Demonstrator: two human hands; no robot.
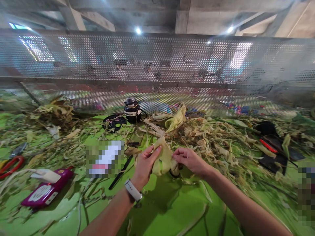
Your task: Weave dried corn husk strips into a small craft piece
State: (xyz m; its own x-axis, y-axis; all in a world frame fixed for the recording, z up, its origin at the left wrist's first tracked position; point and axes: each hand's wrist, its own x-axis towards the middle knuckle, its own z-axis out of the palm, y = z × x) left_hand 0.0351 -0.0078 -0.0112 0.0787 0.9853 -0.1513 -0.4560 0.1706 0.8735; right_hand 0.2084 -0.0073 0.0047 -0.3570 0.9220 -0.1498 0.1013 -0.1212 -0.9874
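Observation:
A wilted, pale yellow-green leaf (162,157) is held up between my two hands over the green tabletop (147,209). My left hand (144,165), with a white-strapped watch (133,190) on its wrist, pinches the leaf on its left side, thumb on top. On the leaf's right edge, the thumb and fingers of my right hand (190,159) are pressed together. A dark, curled bit hangs below the leaf near my right fingertips; I cannot make out what it is. Just beyond lies a larger crumpled yellow leaf (177,118).
Dried leaf scraps (209,134) cover much of the table. A black jug (132,110) stands by the perforated metal screen (157,62). At left lie a purple power strip (46,190), red-handled scissors (12,167) and a blurred-out item (105,159). A dark object with a red strip (269,147) lies right.

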